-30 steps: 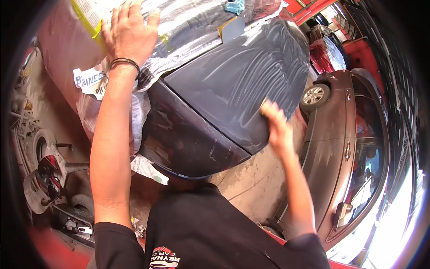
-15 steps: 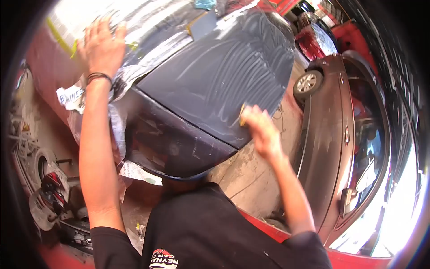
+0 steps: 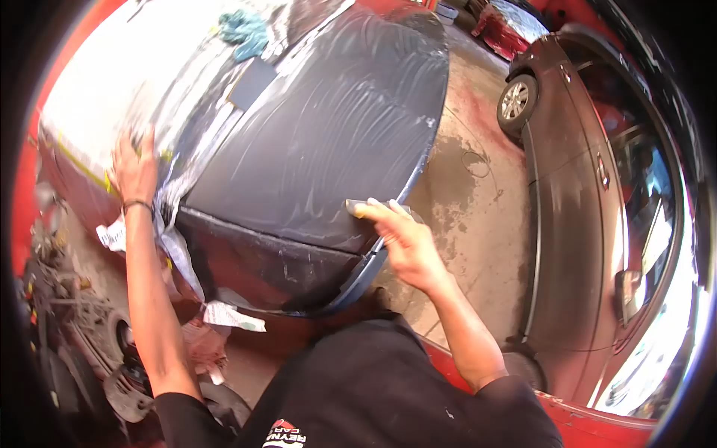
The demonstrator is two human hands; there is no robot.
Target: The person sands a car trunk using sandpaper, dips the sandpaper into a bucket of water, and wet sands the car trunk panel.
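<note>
A dark car panel (image 3: 299, 142), streaked with whitish smears, fills the middle of the head view. My right hand (image 3: 399, 235) is at its near right edge, closed on a small yellow-edged piece of sandpaper (image 3: 357, 209); my fingers hide most of it. My left hand (image 3: 136, 168) lies with fingers apart on the masked, pale part of the car (image 3: 112, 82), left of the panel. Crumpled masking paper (image 3: 172, 205) runs along the panel's left border. Below the panel is a glossy dark lower section (image 3: 261, 257).
A blue-green cloth (image 3: 244, 33) and a flat dark grey rectangle (image 3: 252, 84) lie on the masking beyond the panel. On the right stands a brown car (image 3: 571, 194), across a strip of wet-stained floor (image 3: 455, 179). Loose mechanical parts (image 3: 82, 313) crowd the lower left.
The view has shifted, bringing more floor and the whole blue-green cloth into sight. My right hand has stayed near the panel's lower right corner, still holding the sandpaper. My left hand remains on the masking.
</note>
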